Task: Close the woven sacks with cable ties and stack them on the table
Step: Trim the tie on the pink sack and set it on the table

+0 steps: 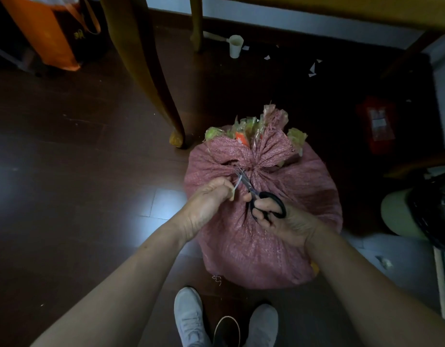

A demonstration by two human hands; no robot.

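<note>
Fingers [222, 185] of the left hand [207, 204] were curled tight, pinching the thin pale tail of a cable tie [237, 184] and holding it out from the sack's neck. Right hand [284, 221] fingers were hooked through the glossy black loops of the scissors [251, 189], gripping them; the slim steel blades were narrowly parted, with their tips on the tie at the neck.

The sack [266, 249], a rounded pink bundle of coarse woven plastic, sat on the floor [78, 171] beside a table leg [154, 83], its mouth gathered into fanned pleats. Crinkled greenish liner film and a scrap of orange stuck out above the neck.

Dark wood planks shone where light struck them. The leg was curved, of smooth yellow-brown wood. An orange bag [48, 33] carried a small pale mark and a red packet [376, 123] a label, both too blurred to read. A white cup [235, 46] stood further back among paper scraps [313, 68]. White shoes [191, 319] showed below.
</note>
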